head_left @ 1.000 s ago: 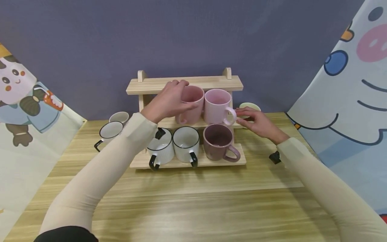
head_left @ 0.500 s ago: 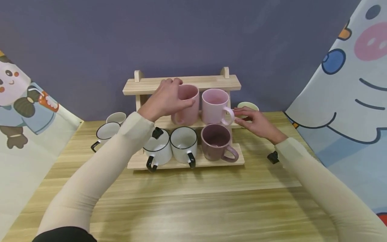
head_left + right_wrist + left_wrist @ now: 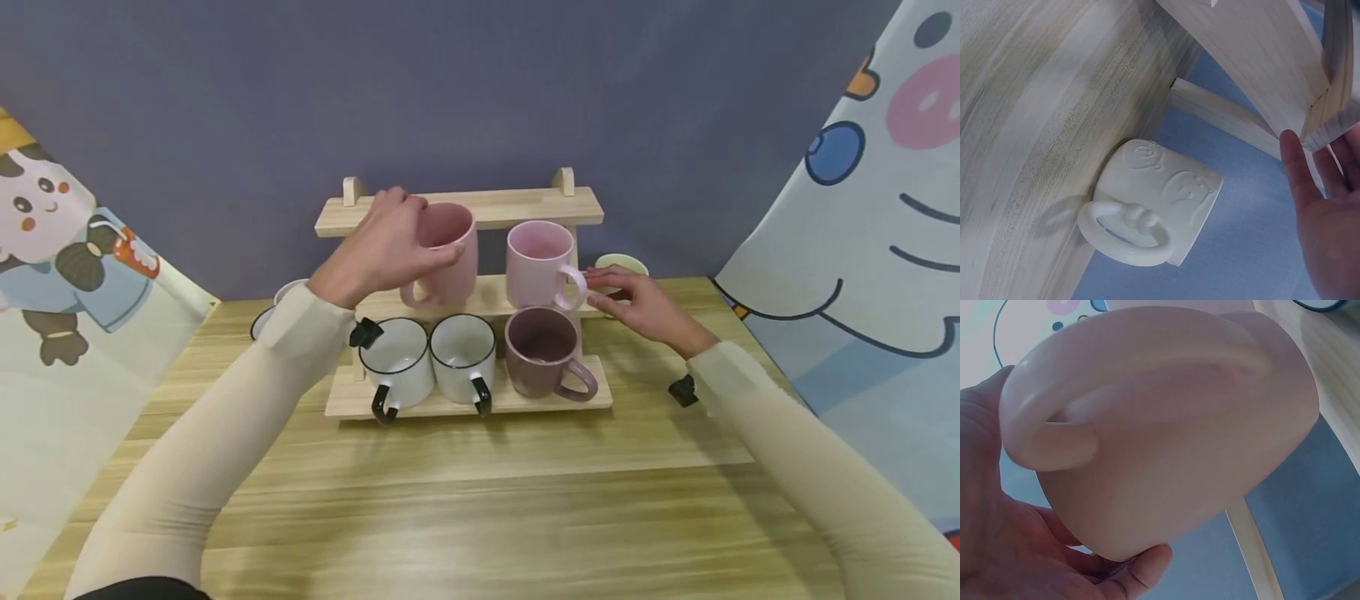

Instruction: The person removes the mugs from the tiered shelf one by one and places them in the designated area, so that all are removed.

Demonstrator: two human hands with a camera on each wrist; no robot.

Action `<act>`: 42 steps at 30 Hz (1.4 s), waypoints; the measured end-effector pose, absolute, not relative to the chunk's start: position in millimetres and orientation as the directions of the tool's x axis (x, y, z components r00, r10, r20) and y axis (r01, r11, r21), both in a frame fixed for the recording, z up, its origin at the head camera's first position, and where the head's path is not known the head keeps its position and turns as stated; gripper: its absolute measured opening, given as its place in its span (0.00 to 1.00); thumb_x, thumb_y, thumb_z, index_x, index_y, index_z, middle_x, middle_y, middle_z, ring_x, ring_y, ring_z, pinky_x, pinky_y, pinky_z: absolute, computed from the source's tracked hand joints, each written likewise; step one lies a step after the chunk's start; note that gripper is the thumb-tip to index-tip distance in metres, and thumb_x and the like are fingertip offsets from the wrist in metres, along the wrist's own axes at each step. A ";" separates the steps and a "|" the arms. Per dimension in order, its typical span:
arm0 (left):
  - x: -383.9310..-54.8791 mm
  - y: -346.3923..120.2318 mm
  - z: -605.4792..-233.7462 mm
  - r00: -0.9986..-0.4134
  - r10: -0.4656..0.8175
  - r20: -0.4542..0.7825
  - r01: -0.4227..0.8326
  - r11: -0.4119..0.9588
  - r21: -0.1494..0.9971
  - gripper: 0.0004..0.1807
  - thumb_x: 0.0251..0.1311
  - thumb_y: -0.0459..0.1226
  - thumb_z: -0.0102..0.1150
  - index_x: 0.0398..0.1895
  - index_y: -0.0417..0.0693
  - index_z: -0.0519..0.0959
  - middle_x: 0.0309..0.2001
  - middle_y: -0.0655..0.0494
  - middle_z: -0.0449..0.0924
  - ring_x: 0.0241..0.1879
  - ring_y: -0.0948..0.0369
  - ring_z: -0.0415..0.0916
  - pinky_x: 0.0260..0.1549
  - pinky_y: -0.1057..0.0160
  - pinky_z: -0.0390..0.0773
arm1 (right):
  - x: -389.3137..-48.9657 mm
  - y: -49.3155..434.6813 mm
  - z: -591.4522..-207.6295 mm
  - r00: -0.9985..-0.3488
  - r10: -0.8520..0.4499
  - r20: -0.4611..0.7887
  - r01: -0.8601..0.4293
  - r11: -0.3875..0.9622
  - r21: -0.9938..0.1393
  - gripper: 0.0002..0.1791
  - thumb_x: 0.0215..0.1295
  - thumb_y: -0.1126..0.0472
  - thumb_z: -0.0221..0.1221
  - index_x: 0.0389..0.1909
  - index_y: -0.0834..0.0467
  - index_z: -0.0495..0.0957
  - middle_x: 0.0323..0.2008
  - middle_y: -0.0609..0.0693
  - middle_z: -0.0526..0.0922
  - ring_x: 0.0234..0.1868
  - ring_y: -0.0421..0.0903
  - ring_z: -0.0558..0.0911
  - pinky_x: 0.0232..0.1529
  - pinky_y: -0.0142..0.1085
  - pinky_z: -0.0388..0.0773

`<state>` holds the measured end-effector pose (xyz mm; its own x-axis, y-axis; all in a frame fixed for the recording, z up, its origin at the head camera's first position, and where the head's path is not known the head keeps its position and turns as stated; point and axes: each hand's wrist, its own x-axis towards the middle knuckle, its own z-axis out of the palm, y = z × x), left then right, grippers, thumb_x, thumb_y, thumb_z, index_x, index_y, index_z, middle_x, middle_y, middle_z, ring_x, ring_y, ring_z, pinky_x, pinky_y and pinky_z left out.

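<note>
My left hand (image 3: 378, 254) grips a pink mug (image 3: 459, 267) by its rim and side at the rack's middle shelf. In the left wrist view, the mug's large handle (image 3: 1129, 347) faces the camera, with fingertips (image 3: 1152, 565) against the body. A lighter pink mug (image 3: 534, 279) stands to its right on that shelf, handle turned right. My right hand (image 3: 641, 307) is at the right end of the wooden rack (image 3: 517, 208), fingers fairly straight. Its fingertips (image 3: 1291, 140) touch the shelf end in the right wrist view.
Two white mugs (image 3: 462, 350) with black rims and handles and a mauve mug (image 3: 536, 358) stand on the bottom shelf. A pale mug (image 3: 1160, 187) with raised figures stands on the table right of the rack. More mugs (image 3: 262, 321) are partly hidden behind my left sleeve.
My left hand has moved left along the shelf with the pink mug, and a gap has opened between it and the lighter pink mug. The right hand has stayed at the rack's end.
</note>
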<state>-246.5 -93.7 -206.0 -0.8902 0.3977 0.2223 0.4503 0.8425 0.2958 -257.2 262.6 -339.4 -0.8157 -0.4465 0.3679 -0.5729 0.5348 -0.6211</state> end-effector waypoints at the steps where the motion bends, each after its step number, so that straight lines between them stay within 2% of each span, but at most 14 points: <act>1: -246.3 -95.9 -206.5 -0.889 0.397 0.227 0.451 0.842 0.295 0.44 0.55 0.60 0.54 0.59 0.29 0.67 0.52 0.39 0.66 0.50 0.50 0.61 0.46 0.51 0.69 | -257.6 262.7 -339.8 -0.815 -0.447 0.369 -0.574 0.535 -0.620 0.16 0.65 0.67 0.58 0.52 0.66 0.77 0.56 0.59 0.74 0.58 0.54 0.71 0.44 0.27 0.73; 6: -242.2 -109.5 -205.7 -0.892 0.383 0.239 0.444 0.841 0.308 0.45 0.54 0.59 0.55 0.61 0.29 0.66 0.54 0.39 0.65 0.52 0.50 0.60 0.47 0.51 0.68 | -270.9 271.5 -354.8 -0.804 -0.455 0.383 -0.589 0.519 -0.620 0.17 0.65 0.64 0.59 0.54 0.61 0.78 0.56 0.54 0.75 0.59 0.50 0.70 0.46 0.32 0.75; 10: -236.9 -121.5 -200.9 -0.900 0.359 0.247 0.427 0.840 0.335 0.45 0.54 0.59 0.56 0.62 0.29 0.65 0.57 0.39 0.63 0.54 0.49 0.60 0.47 0.49 0.68 | -271.0 272.3 -355.7 -0.801 -0.456 0.388 -0.593 0.514 -0.620 0.17 0.65 0.64 0.59 0.54 0.62 0.77 0.56 0.54 0.75 0.58 0.50 0.70 0.45 0.32 0.76; 15: -230.7 -136.4 -194.7 -0.895 0.343 0.286 0.429 0.840 0.333 0.41 0.55 0.56 0.57 0.59 0.30 0.68 0.51 0.42 0.66 0.52 0.48 0.60 0.45 0.49 0.68 | -268.6 271.7 -354.0 -0.814 -0.441 0.377 -0.575 0.518 -0.634 0.17 0.65 0.63 0.59 0.54 0.61 0.78 0.57 0.53 0.75 0.58 0.48 0.70 0.45 0.34 0.76; 17: -227.7 -142.9 -192.8 -0.892 0.338 0.299 0.429 0.841 0.329 0.40 0.55 0.56 0.57 0.59 0.31 0.68 0.50 0.41 0.66 0.51 0.48 0.60 0.45 0.49 0.67 | -268.4 271.7 -354.1 -0.817 -0.439 0.374 -0.570 0.517 -0.638 0.17 0.65 0.63 0.59 0.54 0.61 0.78 0.57 0.53 0.74 0.58 0.48 0.70 0.45 0.32 0.76; 24: -213.6 -174.5 -193.8 -0.923 0.273 0.271 0.360 0.861 0.360 0.44 0.55 0.56 0.58 0.64 0.30 0.64 0.57 0.37 0.63 0.55 0.46 0.58 0.47 0.44 0.66 | -269.8 271.5 -355.9 -0.809 -0.448 0.380 -0.579 0.499 -0.645 0.17 0.65 0.65 0.59 0.54 0.62 0.77 0.57 0.55 0.74 0.58 0.51 0.70 0.45 0.31 0.75; 28: -208.4 -194.7 -199.1 -0.931 0.241 0.275 0.331 0.875 0.353 0.44 0.54 0.56 0.59 0.63 0.29 0.64 0.58 0.36 0.63 0.57 0.44 0.57 0.49 0.43 0.64 | -269.2 271.0 -354.1 -0.814 -0.443 0.375 -0.573 0.506 -0.645 0.17 0.65 0.65 0.59 0.54 0.62 0.77 0.57 0.54 0.74 0.58 0.49 0.70 0.44 0.31 0.76; 37: -204.0 -222.4 -209.3 -0.926 0.239 0.291 0.329 0.890 0.315 0.41 0.55 0.53 0.59 0.59 0.25 0.66 0.54 0.31 0.65 0.55 0.40 0.58 0.49 0.41 0.62 | -247.9 257.5 -330.1 -0.819 -0.439 0.369 -0.568 0.524 -0.635 0.16 0.64 0.71 0.57 0.52 0.69 0.76 0.55 0.63 0.73 0.57 0.56 0.70 0.43 0.24 0.73; 42: -198.1 -233.3 -212.7 -0.920 0.233 0.314 0.332 0.890 0.314 0.41 0.54 0.52 0.61 0.58 0.25 0.66 0.54 0.31 0.65 0.55 0.38 0.57 0.48 0.41 0.62 | -244.1 253.9 -326.0 -0.829 -0.437 0.349 -0.552 0.541 -0.634 0.16 0.64 0.70 0.57 0.53 0.69 0.76 0.56 0.62 0.73 0.58 0.55 0.70 0.43 0.22 0.71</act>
<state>-198.1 -233.3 -212.7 -0.9203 0.2327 0.3144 0.3321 0.8895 0.3137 -244.1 253.9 -326.0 -0.8292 -0.4369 0.3485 -0.5519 0.5414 -0.6343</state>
